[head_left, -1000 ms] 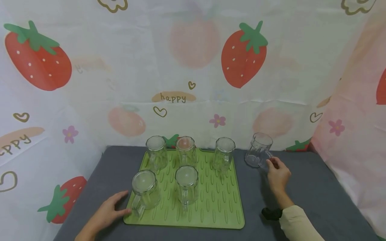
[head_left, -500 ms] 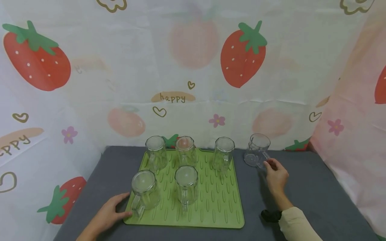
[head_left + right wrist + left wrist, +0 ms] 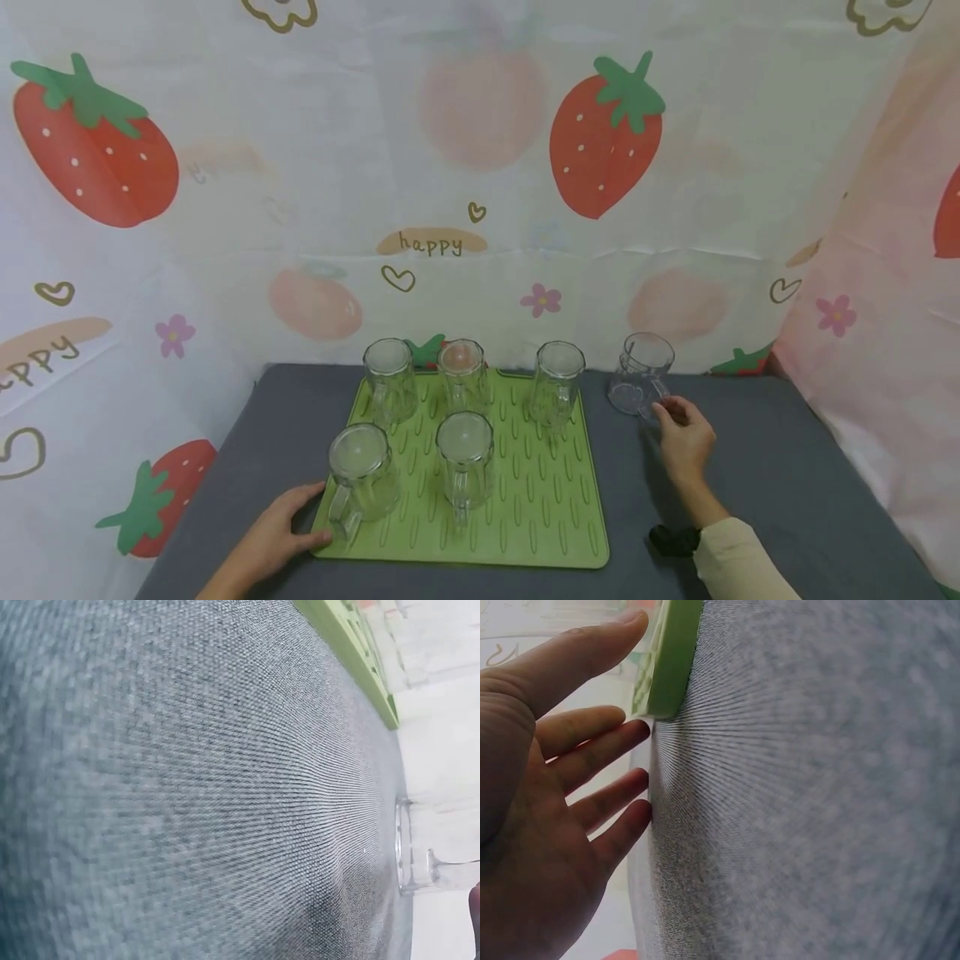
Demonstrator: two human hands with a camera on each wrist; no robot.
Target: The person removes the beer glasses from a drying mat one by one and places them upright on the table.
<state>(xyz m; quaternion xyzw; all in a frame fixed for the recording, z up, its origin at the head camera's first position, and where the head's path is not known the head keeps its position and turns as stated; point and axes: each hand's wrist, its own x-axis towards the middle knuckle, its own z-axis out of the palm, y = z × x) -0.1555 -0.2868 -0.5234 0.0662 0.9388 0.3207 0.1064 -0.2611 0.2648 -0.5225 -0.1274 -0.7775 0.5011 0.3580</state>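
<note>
Mug (image 3: pixel 639 377) beside mat (image 3: pixel 532 508), partly outside right wrist view

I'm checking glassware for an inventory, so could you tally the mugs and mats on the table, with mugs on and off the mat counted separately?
Green mat: 1
Glass mugs on the mat: 5 (back-left mug, back-middle mug, back-right mug, front-left mug, front-middle mug)
Glass mug off the mat, by the right hand: 1
Total: 7
</note>
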